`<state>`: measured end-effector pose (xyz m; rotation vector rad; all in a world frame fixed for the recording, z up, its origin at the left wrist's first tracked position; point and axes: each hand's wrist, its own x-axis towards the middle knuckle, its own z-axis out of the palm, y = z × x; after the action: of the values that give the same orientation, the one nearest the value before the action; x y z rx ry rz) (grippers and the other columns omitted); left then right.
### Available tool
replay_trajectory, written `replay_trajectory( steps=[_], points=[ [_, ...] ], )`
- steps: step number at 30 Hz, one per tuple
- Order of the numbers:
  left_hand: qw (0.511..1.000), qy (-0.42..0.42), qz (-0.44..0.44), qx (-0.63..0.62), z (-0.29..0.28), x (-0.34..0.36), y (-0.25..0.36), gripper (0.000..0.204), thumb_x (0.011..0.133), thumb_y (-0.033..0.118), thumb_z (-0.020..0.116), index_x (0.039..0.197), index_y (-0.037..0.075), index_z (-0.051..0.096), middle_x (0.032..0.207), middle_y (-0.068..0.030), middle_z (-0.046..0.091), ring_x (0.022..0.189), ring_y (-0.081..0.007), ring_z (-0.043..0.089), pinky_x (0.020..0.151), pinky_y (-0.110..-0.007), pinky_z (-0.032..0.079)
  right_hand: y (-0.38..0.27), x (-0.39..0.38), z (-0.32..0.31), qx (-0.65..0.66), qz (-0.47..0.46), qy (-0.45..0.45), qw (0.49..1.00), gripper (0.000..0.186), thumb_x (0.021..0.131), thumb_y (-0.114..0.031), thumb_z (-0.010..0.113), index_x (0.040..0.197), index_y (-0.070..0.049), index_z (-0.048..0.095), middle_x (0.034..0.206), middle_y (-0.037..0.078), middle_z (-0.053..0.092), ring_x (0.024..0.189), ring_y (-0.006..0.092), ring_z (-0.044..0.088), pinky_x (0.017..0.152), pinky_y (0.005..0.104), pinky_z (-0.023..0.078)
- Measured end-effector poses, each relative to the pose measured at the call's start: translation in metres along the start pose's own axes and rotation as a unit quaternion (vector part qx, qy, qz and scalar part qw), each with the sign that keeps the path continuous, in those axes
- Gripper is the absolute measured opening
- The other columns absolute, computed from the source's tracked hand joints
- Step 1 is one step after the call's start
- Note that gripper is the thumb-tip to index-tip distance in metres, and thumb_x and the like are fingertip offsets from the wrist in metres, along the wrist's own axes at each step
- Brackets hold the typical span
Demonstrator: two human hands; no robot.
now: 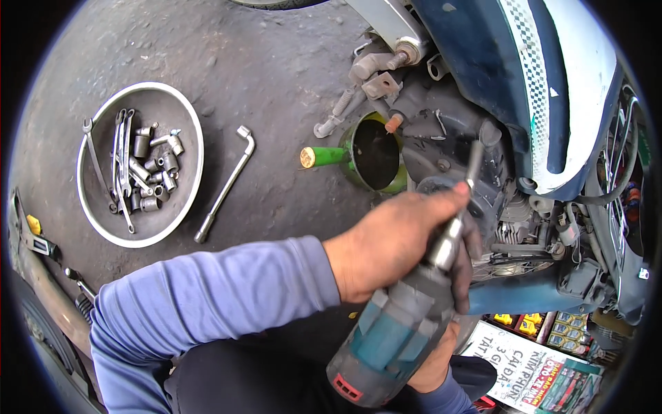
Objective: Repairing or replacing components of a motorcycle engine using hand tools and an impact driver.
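A teal and black cordless impact driver (396, 338) hangs slantwise in front of me, its nose pointing up toward the motorbike. My left hand (403, 234) is closed around the silvery socket extension (449, 238) at its nose, thumb along the shaft; the slim tip sticks out beyond the fingers, slightly blurred. My right hand (436, 362) is partly hidden behind the tool and grips its handle. Beyond my hands lies the motorbike's engine area (517, 234). A green-handled pot (358, 162) with dark contents stands on the ground under the engine.
On the left, a metal bowl (196, 148) holds several wrenches and sockets. An L-shaped socket wrench (227, 186) lies beside it. The white and blue fairing (572, 103) overhangs at upper right. Below it are a printed sign (510, 366) and small boxed parts (569, 331).
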<state>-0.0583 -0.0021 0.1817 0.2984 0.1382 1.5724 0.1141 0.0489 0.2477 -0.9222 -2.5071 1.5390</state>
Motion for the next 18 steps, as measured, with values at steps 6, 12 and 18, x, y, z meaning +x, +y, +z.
replay_trajectory(
  steps=[6, 12, 18],
  points=[
    [0.994, 0.026, -0.019, 0.106, -0.013, 0.009, 0.054, 0.054, 0.101, 0.044, 0.031, 0.102, -0.004, 0.056, 0.074, -0.0165, 0.066, 0.071, -0.0257, 0.067, 0.069, -0.034, 0.055, -0.02, 0.028, 0.014, -0.172, -0.048, -0.01, 0.984, 0.065, 0.061, -0.019, 0.088, 0.113, 0.004, 0.057, 0.102, 0.014, 0.07, 0.092, 0.0237, 0.07, 0.081, 0.034, 0.054],
    [0.906, 0.02, 0.067, 0.418, -0.009, -0.058, 0.047, 0.075, 0.08, 0.038, 0.073, 0.128, -0.01, 0.04, 0.11, -0.0177, 0.062, 0.101, -0.0248, 0.061, 0.086, -0.028, 0.049, -0.027, 0.021, 0.028, -0.082, 0.079, 0.038, 0.993, 0.074, 0.06, -0.016, 0.089, 0.121, 0.004, 0.052, 0.099, 0.013, 0.07, 0.092, 0.0216, 0.069, 0.082, 0.0333, 0.054],
    [0.924, 0.012, 0.185, 0.334, -0.012, -0.059, 0.027, 0.085, 0.069, 0.022, 0.078, 0.132, -0.011, 0.031, 0.091, -0.0171, 0.065, 0.087, -0.0283, 0.066, 0.079, -0.036, 0.051, -0.072, 0.028, 0.024, -0.243, 0.158, 0.015, 0.957, 0.082, 0.07, -0.017, 0.082, 0.134, 0.006, 0.037, 0.121, 0.019, 0.055, 0.112, 0.0245, 0.055, 0.095, 0.0348, 0.046]
  ],
)
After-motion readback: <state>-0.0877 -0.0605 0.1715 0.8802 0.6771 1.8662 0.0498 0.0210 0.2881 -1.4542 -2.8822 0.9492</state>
